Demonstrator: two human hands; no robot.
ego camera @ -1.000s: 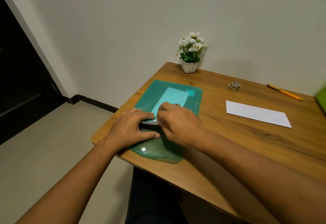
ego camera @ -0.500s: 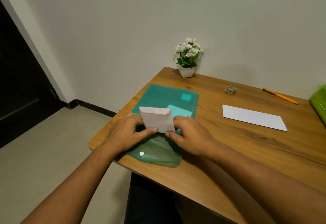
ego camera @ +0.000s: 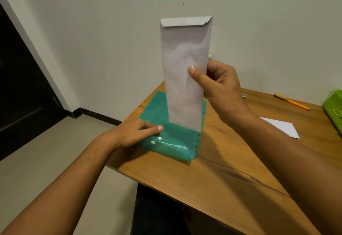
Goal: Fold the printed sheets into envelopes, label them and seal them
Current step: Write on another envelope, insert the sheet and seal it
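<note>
Right hand (ego camera: 220, 83) pinches a long white envelope (ego camera: 185, 72) upright at frame centre; left hand (ego camera: 133, 133) rests flat, fingers straight, on the green folder (ego camera: 177, 138), holding nothing.

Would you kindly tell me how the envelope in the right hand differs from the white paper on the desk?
The envelope is upright, pinched by the right hand; the white paper lies flat on the desk, untouched. The envelope shows a folded top flap; the paper shows none, partly hidden by the forearm. Both are white.
</note>
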